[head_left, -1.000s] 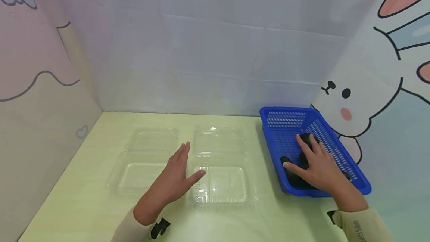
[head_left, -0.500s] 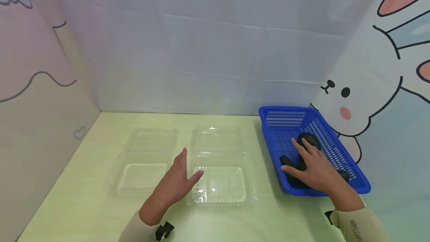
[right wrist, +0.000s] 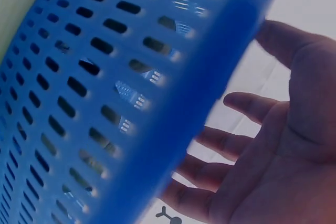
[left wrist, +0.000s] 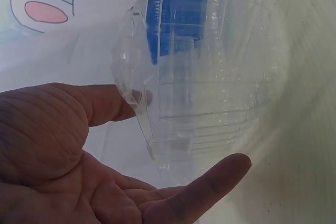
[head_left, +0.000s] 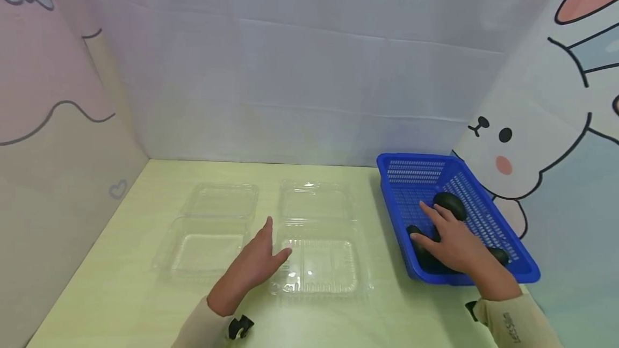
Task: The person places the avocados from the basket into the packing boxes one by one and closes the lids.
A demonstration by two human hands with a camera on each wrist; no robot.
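My left hand [head_left: 251, 265], its fingers extended and thumb spread, is at the left side of a clear plastic clamshell container [head_left: 319, 267], which lies open. In the left wrist view, the thumb and fingers are spread beside the clear wall. My right hand [head_left: 456, 243] reaches over the blue perforated basket [head_left: 413, 171], fingers spread and slightly bent above dark green rounded fruits like avocados. One fruit [head_left: 451, 205] shows beyond the fingertips, and another fruit [head_left: 499, 255] to the right of the wrist. The hand partly hides the others. In the right wrist view, the basket's rim [right wrist: 173, 135] crosses in front of the fingers.
A second clear clamshell container [head_left: 210, 254] lies open on the left, its lid towards the back. Both stand on a pale yellow-green table [head_left: 130, 283]. A white cloth [head_left: 309, 69] hangs behind, and cartoon-printed panels [head_left: 522, 149] enclose the sides.
My right hand has shifted slightly left and back, uncovering more of the far fruit and the right one. My left hand has dropped slightly towards me. The containers and basket have stayed put.
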